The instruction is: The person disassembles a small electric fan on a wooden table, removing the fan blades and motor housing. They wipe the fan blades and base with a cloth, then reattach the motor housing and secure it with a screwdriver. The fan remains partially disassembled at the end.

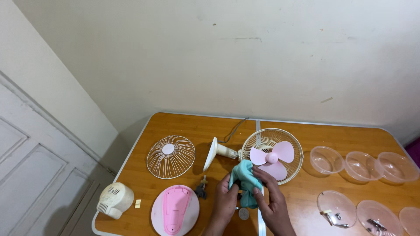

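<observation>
The cloth [246,182] looks soft, matt teal fabric. The fan blades [272,158] are smooth pink plastic, the grille [170,156] thin white wire. The table [350,135] shows glossy wood-grain laminate; the bowls [326,159] are clear, shiny plastic.

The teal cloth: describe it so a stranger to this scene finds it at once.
Start at the wooden table and find the small fan with pink blades near its middle. Just in front of the fan, the left hand and the right hand hold a crumpled teal cloth between them. It is the only soft, blue-green thing there; its neighbours are rigid white, pink or clear plastic.
</observation>
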